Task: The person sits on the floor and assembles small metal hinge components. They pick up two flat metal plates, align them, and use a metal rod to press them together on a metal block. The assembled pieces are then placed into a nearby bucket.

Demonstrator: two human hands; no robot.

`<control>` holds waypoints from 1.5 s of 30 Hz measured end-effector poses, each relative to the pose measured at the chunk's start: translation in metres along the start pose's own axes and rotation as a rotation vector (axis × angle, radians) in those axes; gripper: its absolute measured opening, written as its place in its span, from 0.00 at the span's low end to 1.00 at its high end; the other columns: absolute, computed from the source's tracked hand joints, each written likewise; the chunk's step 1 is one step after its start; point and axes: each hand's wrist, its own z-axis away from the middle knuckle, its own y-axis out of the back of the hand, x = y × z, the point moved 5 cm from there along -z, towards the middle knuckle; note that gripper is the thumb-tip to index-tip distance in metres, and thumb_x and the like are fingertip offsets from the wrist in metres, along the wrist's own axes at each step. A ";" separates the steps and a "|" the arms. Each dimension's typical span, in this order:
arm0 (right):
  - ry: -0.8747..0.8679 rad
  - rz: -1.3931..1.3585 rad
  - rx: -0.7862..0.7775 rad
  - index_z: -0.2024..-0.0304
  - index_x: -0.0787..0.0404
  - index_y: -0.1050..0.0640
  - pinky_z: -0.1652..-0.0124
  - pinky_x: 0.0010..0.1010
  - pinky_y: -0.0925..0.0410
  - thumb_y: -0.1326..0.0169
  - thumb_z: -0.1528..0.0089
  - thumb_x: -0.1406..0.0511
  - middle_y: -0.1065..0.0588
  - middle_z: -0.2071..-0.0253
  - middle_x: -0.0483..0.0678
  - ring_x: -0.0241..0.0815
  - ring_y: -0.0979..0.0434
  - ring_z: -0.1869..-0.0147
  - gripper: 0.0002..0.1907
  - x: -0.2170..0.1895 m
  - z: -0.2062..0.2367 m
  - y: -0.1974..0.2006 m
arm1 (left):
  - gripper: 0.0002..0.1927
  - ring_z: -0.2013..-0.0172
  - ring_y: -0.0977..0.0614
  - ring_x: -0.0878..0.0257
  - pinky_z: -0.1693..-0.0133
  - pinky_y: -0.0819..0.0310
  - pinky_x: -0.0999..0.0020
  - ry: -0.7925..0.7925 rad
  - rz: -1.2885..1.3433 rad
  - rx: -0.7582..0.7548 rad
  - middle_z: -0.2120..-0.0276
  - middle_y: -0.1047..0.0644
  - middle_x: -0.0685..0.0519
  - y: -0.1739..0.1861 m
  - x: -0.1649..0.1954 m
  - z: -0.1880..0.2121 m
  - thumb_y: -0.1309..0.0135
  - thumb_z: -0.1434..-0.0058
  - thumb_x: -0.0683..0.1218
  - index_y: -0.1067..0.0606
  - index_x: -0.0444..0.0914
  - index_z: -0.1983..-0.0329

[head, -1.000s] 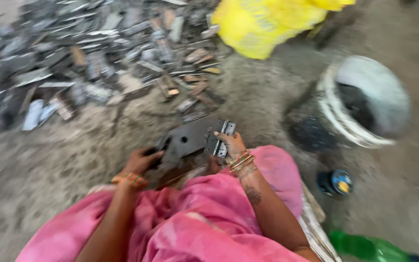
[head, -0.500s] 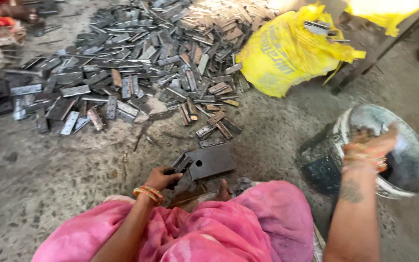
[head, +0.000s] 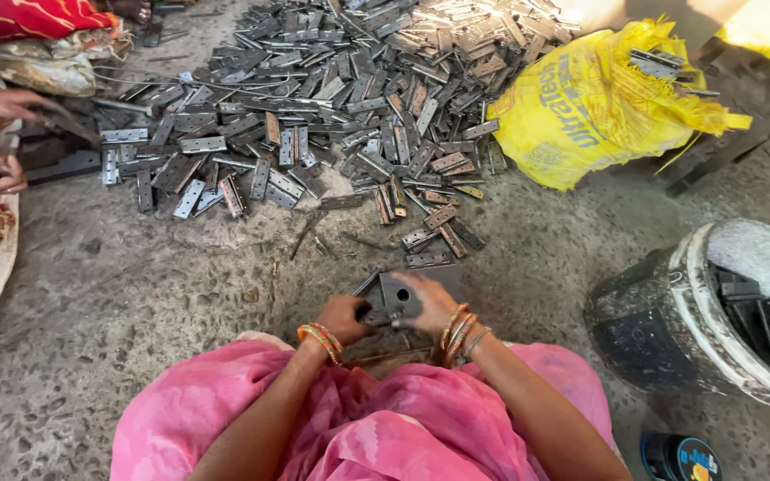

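Gripping a metal hinge (head: 383, 316) w/ both hands, left hand (head: 342, 317), right hand (head: 430, 303), over metal plate (head: 416, 287)

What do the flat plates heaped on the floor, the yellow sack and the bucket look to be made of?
Heaped plates: bare metal, probably steel; grey sheen, punched holes. Yellow sack: likely woven plastic; crinkled, glossy folds. Bucket: unclear, perhaps plastic; dark, grimy wall, pale rim.
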 end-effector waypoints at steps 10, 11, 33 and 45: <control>-0.208 -0.141 -0.312 0.45 0.57 0.20 0.52 0.39 0.25 0.29 0.51 0.62 0.18 0.55 0.57 0.50 0.15 0.52 0.30 0.038 0.010 -0.055 | 0.24 0.55 0.17 0.44 0.52 0.22 0.52 -0.228 0.087 0.217 0.57 0.18 0.42 0.003 0.013 0.002 0.36 0.53 0.50 0.21 0.40 0.52; -0.264 -0.181 -0.272 0.46 0.57 0.20 0.52 0.38 0.25 0.28 0.53 0.62 0.18 0.55 0.57 0.47 0.14 0.53 0.31 0.046 0.013 -0.053 | 0.27 0.55 0.17 0.44 0.52 0.22 0.52 -0.235 0.122 0.267 0.56 0.19 0.42 0.006 0.010 0.000 0.35 0.54 0.52 0.22 0.38 0.51; -0.911 0.178 0.367 0.52 0.57 0.17 0.54 0.45 0.27 0.24 0.55 0.67 0.20 0.59 0.60 0.61 0.19 0.56 0.28 0.111 0.063 -0.027 | 0.12 0.49 0.17 0.44 0.49 0.21 0.50 0.584 -0.429 -0.084 0.50 0.19 0.42 -0.022 -0.088 -0.004 0.48 0.36 0.44 0.18 0.40 0.54; -0.764 0.116 0.404 0.59 0.55 0.14 0.52 0.37 0.25 0.29 0.47 0.67 0.18 0.59 0.56 0.54 0.16 0.57 0.13 0.106 0.095 -0.010 | 0.18 0.54 0.19 0.36 0.53 0.23 0.42 0.542 -0.211 0.108 0.57 0.20 0.35 -0.020 -0.090 -0.013 0.45 0.35 0.55 0.23 0.37 0.52</control>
